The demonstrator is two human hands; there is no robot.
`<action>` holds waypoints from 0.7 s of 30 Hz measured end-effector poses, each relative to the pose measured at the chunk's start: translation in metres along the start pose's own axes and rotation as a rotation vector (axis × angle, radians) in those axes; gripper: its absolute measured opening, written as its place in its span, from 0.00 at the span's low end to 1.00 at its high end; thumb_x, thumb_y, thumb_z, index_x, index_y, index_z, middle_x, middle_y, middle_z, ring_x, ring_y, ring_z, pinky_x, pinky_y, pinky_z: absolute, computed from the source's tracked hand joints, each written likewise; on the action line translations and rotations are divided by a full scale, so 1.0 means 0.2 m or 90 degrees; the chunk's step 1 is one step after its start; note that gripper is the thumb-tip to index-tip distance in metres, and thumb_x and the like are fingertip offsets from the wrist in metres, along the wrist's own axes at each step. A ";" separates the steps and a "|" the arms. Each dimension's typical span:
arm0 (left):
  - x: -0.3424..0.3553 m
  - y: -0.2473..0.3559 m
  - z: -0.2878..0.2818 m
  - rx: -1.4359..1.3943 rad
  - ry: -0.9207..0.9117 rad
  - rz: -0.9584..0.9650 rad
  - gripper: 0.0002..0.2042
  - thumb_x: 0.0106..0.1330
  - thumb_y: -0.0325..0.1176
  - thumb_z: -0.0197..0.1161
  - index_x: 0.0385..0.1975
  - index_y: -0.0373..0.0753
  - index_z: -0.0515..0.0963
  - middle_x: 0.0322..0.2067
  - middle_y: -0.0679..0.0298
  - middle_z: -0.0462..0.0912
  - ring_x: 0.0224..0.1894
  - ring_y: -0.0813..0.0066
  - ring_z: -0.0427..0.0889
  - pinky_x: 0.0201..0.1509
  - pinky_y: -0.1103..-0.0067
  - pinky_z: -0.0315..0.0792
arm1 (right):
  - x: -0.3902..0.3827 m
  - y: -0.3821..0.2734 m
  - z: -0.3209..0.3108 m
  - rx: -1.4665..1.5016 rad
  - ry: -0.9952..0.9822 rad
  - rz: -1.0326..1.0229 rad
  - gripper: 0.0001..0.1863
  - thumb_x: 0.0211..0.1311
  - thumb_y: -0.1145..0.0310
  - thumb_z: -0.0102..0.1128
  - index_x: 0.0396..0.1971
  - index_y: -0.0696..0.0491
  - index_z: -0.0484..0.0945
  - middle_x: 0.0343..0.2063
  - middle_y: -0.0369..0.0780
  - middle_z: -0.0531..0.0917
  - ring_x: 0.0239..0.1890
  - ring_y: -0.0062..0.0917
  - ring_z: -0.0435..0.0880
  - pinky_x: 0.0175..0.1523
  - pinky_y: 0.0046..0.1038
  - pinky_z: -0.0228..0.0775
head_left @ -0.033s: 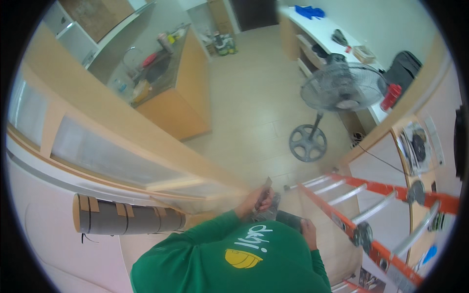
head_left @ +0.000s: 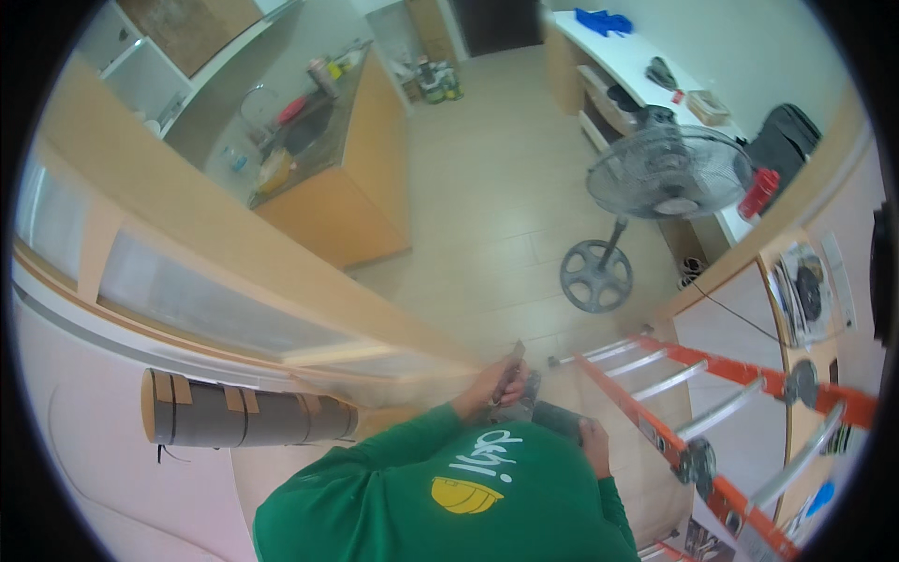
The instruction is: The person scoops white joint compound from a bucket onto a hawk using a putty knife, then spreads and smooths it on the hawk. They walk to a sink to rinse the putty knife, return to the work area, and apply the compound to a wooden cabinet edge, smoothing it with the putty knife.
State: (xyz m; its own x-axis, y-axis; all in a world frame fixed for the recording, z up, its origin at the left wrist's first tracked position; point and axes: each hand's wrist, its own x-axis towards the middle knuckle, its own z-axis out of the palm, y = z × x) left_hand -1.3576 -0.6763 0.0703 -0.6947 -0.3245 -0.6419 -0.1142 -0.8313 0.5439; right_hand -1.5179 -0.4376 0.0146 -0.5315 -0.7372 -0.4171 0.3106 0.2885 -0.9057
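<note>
The pale tiled floor (head_left: 487,187) fills the middle of the frame, seen from high above. Along the left runs a long wooden beam (head_left: 234,253) with frosted panels beneath it, bending with the lens from upper left to lower centre. A wooden kitchen table (head_left: 361,187) with a cluttered glass top sits in the upper left, and a white shelf (head_left: 646,103) with small items runs along the upper right wall.

At the lower centre is a person in a green shirt (head_left: 449,496), seen from above and behind. An orange ladder (head_left: 712,412) with silver rungs crosses the lower right, just beside that person. A standing fan (head_left: 655,187) with a round base is on the floor right of centre. A dark roll (head_left: 234,420) taped with brown strips lies at lower left under the beam.

The left hand (head_left: 492,386) is clenched around a thin flat tool (head_left: 512,367), which sticks up out of the top of the fist toward the end of the beam. The right hand (head_left: 594,442) sits lower and to the right, near the ladder rail, curled against a dark object (head_left: 560,420) lying between the two hands; whether it truly grips it cannot be told. A grey patterned piece (head_left: 526,398) shows just beside the left hand, touching the dark object.
</note>
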 end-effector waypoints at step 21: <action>0.44 0.73 -0.32 -0.232 0.493 0.447 0.14 0.83 0.41 0.48 0.43 0.39 0.79 0.36 0.67 0.80 0.39 0.80 0.78 0.45 0.80 0.73 | 2.31 -0.64 1.71 -0.204 -0.453 -0.024 0.14 0.75 0.61 0.56 0.39 0.58 0.80 0.29 0.33 0.78 0.34 0.18 0.72 0.39 0.27 0.67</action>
State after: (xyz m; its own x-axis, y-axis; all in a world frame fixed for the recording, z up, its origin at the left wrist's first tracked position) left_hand -1.3895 -0.8542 0.0591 0.1238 -0.8648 -0.4865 0.4363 -0.3929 0.8095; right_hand -1.5338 -1.0245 -0.0371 0.1299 -0.9330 -0.3356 0.0019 0.3387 -0.9409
